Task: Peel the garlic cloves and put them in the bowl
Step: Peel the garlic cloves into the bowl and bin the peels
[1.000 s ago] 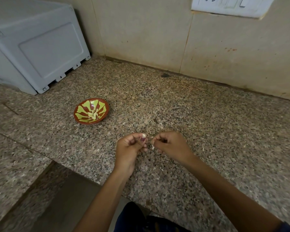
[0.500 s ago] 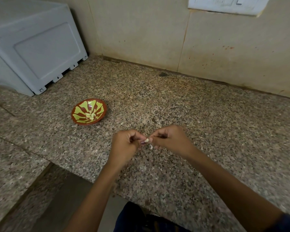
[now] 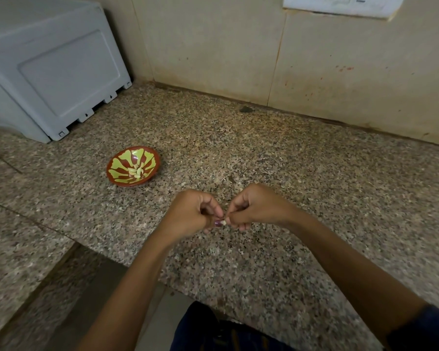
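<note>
Clove (image 3: 223, 222): small, pale, pinched between both hands above the tabletop (image 3: 314, 188).
Left hand (image 3: 190, 216): grip curled closed on the clove.
Right hand (image 3: 259, 207): grip curled, fingertips nipping the clove's other end.
Bowl (image 3: 117, 171): red and yellow, on the tabletop left of the hands, well apart; peeled cloves (image 3: 137, 171) inside.
Grey box (image 3: 51, 72): behind the bowl.

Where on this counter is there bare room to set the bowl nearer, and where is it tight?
Bare granite lies between the bowl and the left hand, and a wide stretch runs right of the right hand to the wall. Tight spots: the back-left corner, taken by the grey appliance, and between the hands, both pinching a garlic clove.
</note>
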